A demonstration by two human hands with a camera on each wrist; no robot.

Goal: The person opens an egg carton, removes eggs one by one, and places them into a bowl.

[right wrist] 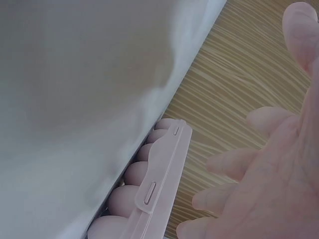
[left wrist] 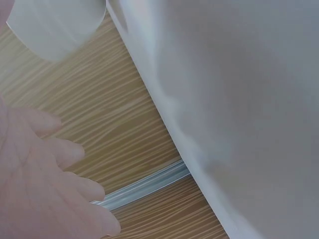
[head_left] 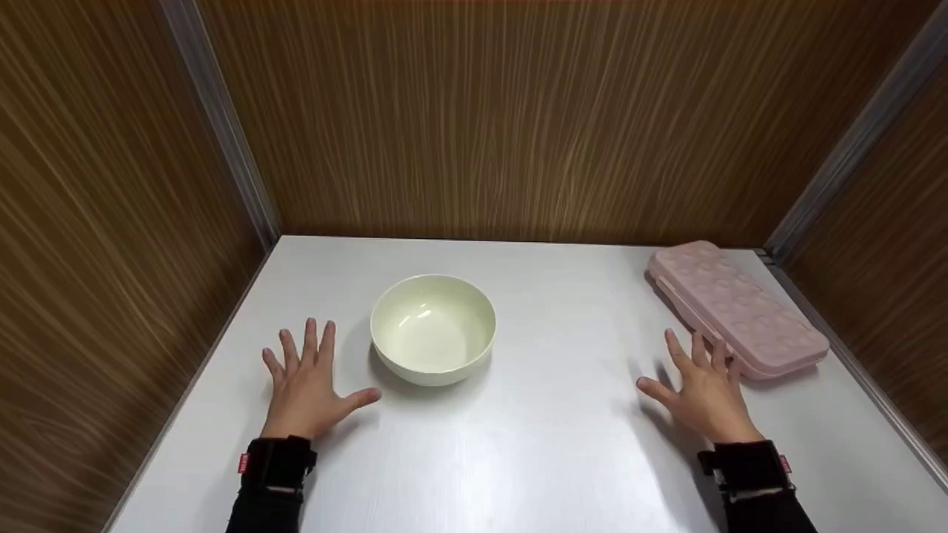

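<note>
- Head view first: the pink tray (head_left: 737,307), a long closed case with a bumpy, domed lid, lies at the far right of the tabletop (head_left: 563,414), angled so that one end points to the back corner and the other comes toward the person.
- Just inside it sits the right hand (head_left: 703,392), palm down, fingers straight and spread, gripping nothing; its outer fingertips reach right up to the near end of the tray, though whether they touch it I cannot tell.
- Right wrist view shows the same tray (right wrist: 149,194) from the side, with a row of rounded bumps and two small clasps along its edge, and the fingers (right wrist: 234,162) stretched out beside it.
- Over on the other side, the cream bowl (head_left: 433,328) stands upright near the middle-left of the tabletop, nothing visible inside it.
- Left hand (head_left: 307,385) lies flat beside the bowl, fingers fanned out and relaxed, holding nothing; the thumb points toward the bowl's base and stops just short of it.
- Left wrist view catches those straight fingers (left wrist: 55,154) and a blurred part of the bowl (left wrist: 55,25) in the top corner.
- Both hands are well apart, bowl and bare tabletop between them.
- Black wrist straps (head_left: 278,460) show on both arms over dark sleeves.
- Tabletop is pale, smooth and slightly glossy.
- Wood-grain walls (head_left: 518,118) close it in at the back and on both sides, with grey metal strips (head_left: 222,126) running down the two back corners.
</note>
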